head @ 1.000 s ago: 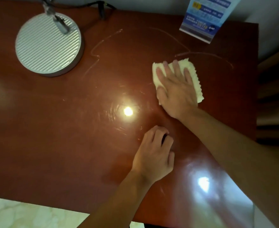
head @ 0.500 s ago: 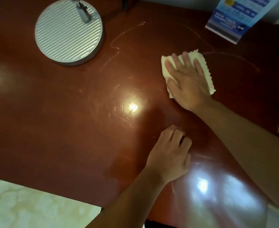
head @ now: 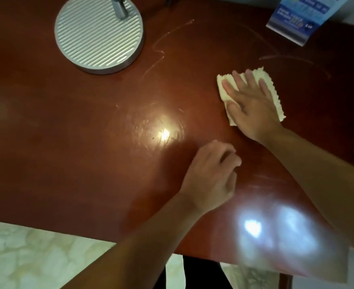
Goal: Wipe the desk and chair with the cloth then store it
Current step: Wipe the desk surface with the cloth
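Lamp base (head: 98,34): round, silver, with lines on top; it sits at the back left of the desk
Desk (head: 67,142): shiny red-brown wood with bright light spots and thin wipe marks
Left hand (head: 210,178): rests on the desk near the front, fingers curled in, holding nothing
Cloth (head: 274,94): pale yellow, flat on the desk at the right
Right hand (head: 252,105): fingers spread, pressing flat on the cloth
Blue card (head: 297,17): stands at the back right corner
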The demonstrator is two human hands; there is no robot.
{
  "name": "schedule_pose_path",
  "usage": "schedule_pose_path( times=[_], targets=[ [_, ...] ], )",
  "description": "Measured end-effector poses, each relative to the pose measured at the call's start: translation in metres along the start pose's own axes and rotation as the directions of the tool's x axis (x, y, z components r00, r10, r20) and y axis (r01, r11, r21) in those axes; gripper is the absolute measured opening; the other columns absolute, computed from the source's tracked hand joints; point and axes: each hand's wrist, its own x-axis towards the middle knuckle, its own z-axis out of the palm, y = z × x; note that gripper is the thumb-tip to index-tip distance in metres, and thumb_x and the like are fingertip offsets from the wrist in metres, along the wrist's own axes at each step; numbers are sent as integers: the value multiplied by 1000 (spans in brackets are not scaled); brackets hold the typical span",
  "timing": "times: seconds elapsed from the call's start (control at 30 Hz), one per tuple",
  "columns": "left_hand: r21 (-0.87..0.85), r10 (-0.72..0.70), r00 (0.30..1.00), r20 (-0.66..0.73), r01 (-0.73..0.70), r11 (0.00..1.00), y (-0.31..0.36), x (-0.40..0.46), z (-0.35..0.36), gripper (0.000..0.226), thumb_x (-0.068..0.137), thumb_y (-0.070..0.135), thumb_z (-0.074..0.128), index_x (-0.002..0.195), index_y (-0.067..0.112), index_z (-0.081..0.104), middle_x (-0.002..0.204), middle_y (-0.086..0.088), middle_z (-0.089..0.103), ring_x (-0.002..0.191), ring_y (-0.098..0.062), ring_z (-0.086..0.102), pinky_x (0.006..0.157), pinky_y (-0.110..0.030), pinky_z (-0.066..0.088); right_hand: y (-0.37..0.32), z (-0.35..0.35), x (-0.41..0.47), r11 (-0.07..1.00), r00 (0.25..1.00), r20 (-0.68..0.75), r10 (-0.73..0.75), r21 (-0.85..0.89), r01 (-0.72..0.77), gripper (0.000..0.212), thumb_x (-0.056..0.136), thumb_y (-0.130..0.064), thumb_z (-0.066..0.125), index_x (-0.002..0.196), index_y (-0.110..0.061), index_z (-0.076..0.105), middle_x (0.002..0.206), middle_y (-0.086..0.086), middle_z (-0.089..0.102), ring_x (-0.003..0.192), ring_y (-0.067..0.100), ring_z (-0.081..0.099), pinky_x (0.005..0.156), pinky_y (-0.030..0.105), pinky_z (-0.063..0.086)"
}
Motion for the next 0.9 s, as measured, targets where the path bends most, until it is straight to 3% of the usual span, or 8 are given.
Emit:
schedule_pose_path(
  times=[0.1,0.2,0.37,0.5,0.57,0.67,0.73,0.9],
  targets=[
    [95,-114,990,-82,122,988,-37,-11,-43,19,76,1,56,91,2,69,99,-14,63,95,-27,58,88,-34,48,-29,11,-12,999,999,-28,39,17,-38,58,98,-37,26,154,-25,31,165,2,17,153,23,0,121,40,-6],
    [191,-196,979,-53,203,960,-66,-30,-71,25,78,0,56,100,4,66,104,-11,61,99,-23,54,88,-32,46,-67,30,-51,999,999,-50,7,34,-5,57,99,-36,27,153,-20,35,163,3,21,153,25,5,123,44,-1],
    [233,-202,979,26,191,954,-60,-48,-67,23,78,0,54,99,6,62,107,-9,58,104,-25,54,96,-30,37,-109,59,-150,997,996,-77,-50,48,54,51,99,-29,40,148,-18,45,160,5,30,151,27,16,121,53,16],
    [235,-182,982,56,164,958,-59,-54,-63,24,79,0,55,101,5,63,109,-10,58,108,-25,54,100,-32,37,-81,59,-194,999,993,-111,-37,17,39,48,96,-29,43,141,-17,55,157,8,35,149,31,23,119,56,21],
    [253,-144,986,87,118,960,-61,-57,-63,26,79,-2,56,103,4,64,110,-11,58,108,-26,55,99,-32,39,-61,53,-191,995,983,-151,105,12,-104,49,97,-33,39,142,-17,53,157,10,35,149,33,22,119,56,19],
    [260,-114,987,110,82,962,-61,-59,-62,27,80,0,52,105,4,64,111,-11,58,108,-25,54,96,-34,43,-57,50,-161,911,883,-227,412,86,-403,55,98,-34,31,147,-14,46,158,13,32,149,36,17,120,57,13],
    [245,-118,988,103,89,965,-62,-58,-62,27,80,0,51,104,5,64,111,-11,58,108,-24,53,96,-33,41,-81,56,-143,880,840,-263,474,109,-463,58,97,-32,29,149,-11,42,157,15,33,149,39,18,120,57,13],
    [229,-111,986,124,81,970,-60,-58,-63,26,81,4,50,103,7,65,112,-10,58,105,-24,54,96,-32,40,-150,84,-151,968,942,-223,251,28,-251,53,101,-32,32,149,-15,42,159,10,32,150,33,18,121,55,17]
  ],
)
